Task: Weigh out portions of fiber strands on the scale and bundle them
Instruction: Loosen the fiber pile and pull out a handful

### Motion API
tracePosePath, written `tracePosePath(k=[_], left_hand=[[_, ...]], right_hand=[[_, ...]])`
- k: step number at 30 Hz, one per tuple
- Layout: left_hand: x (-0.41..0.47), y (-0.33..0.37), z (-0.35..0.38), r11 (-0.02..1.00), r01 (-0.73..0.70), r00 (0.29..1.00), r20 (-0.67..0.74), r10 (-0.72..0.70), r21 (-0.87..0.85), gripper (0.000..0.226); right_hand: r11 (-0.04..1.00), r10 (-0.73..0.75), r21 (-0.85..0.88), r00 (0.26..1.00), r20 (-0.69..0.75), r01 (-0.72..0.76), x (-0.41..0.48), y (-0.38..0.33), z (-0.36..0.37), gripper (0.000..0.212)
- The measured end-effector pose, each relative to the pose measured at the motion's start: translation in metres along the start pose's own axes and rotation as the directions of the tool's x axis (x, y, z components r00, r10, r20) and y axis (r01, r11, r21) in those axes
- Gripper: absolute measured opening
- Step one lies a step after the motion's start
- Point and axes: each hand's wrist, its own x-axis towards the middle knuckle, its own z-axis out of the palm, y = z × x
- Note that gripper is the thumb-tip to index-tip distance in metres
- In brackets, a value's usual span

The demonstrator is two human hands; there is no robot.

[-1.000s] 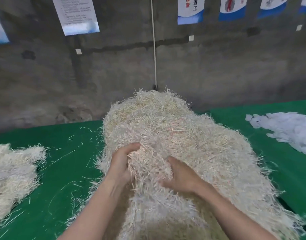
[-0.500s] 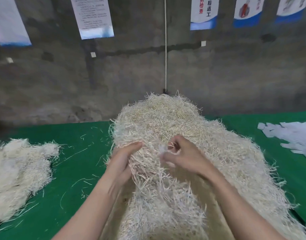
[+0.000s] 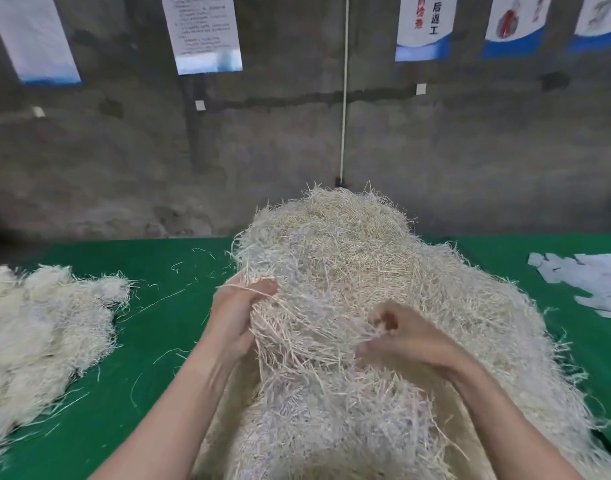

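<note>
A big heap of pale fiber strands (image 3: 359, 271) fills the middle of the green table (image 3: 165, 341) in front of me. My left hand (image 3: 236, 317) presses against the heap's left flank, fingers curled around a clump of strands. My right hand (image 3: 401, 336) lies on the heap's front slope, fingers pinched on a few strands that stretch toward the left hand. No scale is in view.
A second, lower pile of fibers (image 3: 37, 334) lies at the left of the table. White paper slips (image 3: 588, 282) lie at the right edge. Loose strands scatter over the green cloth. A concrete wall with posters (image 3: 203, 32) and a hanging cord (image 3: 345, 98) stands behind.
My right hand has come out of the heap and moved right and down, pinching strands. The left hand keeps its place on the heap's side. The camera has tilted up slightly.
</note>
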Motion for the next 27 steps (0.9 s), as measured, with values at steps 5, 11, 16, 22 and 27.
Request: tracePosePath(k=[5,11,16,22,27], left_hand=[[-0.009,0.007,0.023,0.999,0.042,0.99,0.133,-0.041,-0.004,0.082],[0.002,0.039,0.012,0.993,-0.106,0.988,0.122,0.099,0.053,0.015],[0.006,0.004,-0.004,0.475,-0.312,0.862,0.456,-0.222,0.823,0.105],[-0.006,-0.057,0.02,-0.519,-0.448,0.885,0.441,-0.147,0.727,0.02],[0.006,-0.027,0.006,-0.524,-0.41,0.822,0.552,0.144,0.747,0.019]], right_hand=[[0.985,-0.163,0.068,0.985,0.05,0.16,0.02,-0.061,0.024,0.129],[0.957,0.042,-0.289,0.999,0.02,-0.035,0.039,-0.007,0.08,0.06],[0.987,0.09,-0.119,0.985,-0.147,-0.108,0.028,0.015,0.057,0.056],[0.894,-0.028,-0.448,0.994,-0.106,-0.022,0.014,0.009,0.056,0.069],[0.75,0.033,-0.654,0.993,-0.114,-0.1,0.0,0.047,0.062,0.072]])
